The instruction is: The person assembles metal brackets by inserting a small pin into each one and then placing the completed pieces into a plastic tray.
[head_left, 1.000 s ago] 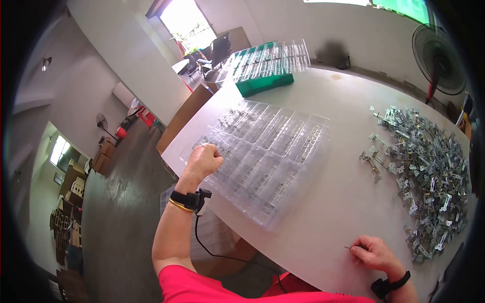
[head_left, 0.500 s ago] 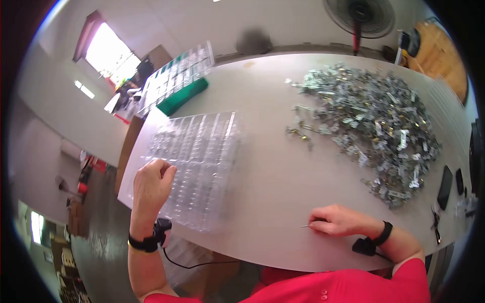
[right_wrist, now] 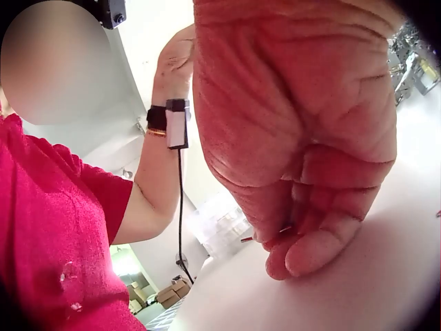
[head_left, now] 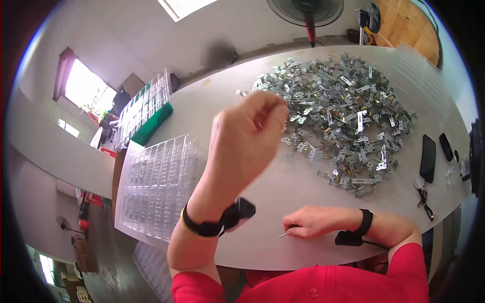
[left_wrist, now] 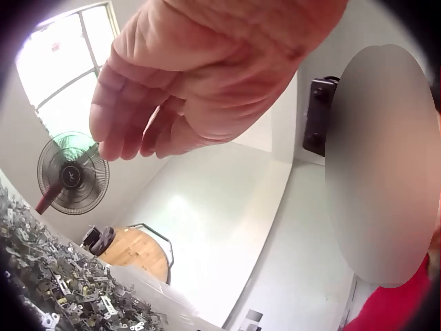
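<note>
My left hand (head_left: 245,139) is raised over the table, its fingertips overlapping the near edge of a heap of small metal brackets (head_left: 353,116) in the head view. Seen from the left wrist, the fingers (left_wrist: 131,117) hang loosely bent with nothing visible between them. Low at the table's front, my right hand (head_left: 321,221) pinches a thin metal pin (head_left: 283,235) between thumb and fingers. Only the pin's tip pokes out; the rest is hidden inside the hand. In the right wrist view the curled fingers (right_wrist: 324,241) are close over the white tabletop.
Clear compartment trays (head_left: 156,192) lie stacked at the table's left. Behind them, more trays sit on a green crate (head_left: 151,123). A phone (head_left: 428,157) and pliers (head_left: 423,198) lie at the right. A clear ribbed sheet (head_left: 422,81) is at the back right, near a fan (head_left: 307,12).
My left hand has left the clear trays and swung right to the bracket heap. The right hand keeps its pinch on the pin. The head view has turned to the right.
</note>
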`<state>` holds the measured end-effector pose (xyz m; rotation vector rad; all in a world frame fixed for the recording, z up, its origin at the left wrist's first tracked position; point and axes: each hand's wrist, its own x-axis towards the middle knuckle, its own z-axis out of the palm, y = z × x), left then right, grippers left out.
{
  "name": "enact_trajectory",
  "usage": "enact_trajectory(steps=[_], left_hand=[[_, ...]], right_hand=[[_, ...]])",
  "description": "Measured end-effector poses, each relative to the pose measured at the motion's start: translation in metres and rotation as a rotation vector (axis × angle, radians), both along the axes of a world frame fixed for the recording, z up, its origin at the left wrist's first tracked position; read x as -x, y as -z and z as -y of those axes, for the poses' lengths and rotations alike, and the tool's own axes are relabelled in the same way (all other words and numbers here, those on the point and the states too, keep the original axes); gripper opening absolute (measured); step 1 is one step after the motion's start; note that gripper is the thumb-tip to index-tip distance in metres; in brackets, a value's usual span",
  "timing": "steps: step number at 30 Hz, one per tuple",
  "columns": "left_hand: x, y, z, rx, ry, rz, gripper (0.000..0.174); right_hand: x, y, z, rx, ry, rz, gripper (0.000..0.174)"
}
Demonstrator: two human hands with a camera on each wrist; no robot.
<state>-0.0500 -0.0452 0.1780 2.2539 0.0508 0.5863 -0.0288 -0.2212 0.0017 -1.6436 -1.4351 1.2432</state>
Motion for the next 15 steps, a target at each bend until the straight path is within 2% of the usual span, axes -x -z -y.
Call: enact_trajectory(steps=[2, 3, 5, 10, 12, 13, 15], left_hand=[[-0.034, 0.012, -0.007, 0.201, 0.030, 0.023, 0.016], [-0.048, 0.015, -0.010, 0.197, 0.035, 0.016, 0.016], [-0.071, 0.021, -0.019, 0.373, 0.027, 0.069, 0.017], [-0.108, 0.065, -0.048, 0.343, -0.110, 0.116, 0.015], [-0.109, 0.093, -0.061, -0.063, -0.270, 0.058, 0.015], [-0.106, 0.105, -0.065, -0.067, -0.269, 0.051, 0.015], [-0.095, 0.127, -0.070, -0.334, -0.344, -0.020, 0.021]], right_hand=[[-0.003, 0.005, 0.006, -0.012, -0.013, -0.003, 0.021], [-0.005, 0.008, 0.009, -0.016, -0.007, -0.009, 0.021], [-0.008, 0.013, 0.013, -0.052, -0.034, -0.019, 0.021], [-0.015, 0.016, 0.015, -0.049, -0.037, -0.123, 0.019], [-0.018, 0.014, 0.013, -0.039, -0.039, -0.154, 0.019], [-0.018, 0.014, 0.012, -0.026, -0.058, -0.139, 0.019], [-0.020, 0.016, 0.011, -0.008, -0.078, -0.125, 0.019]])
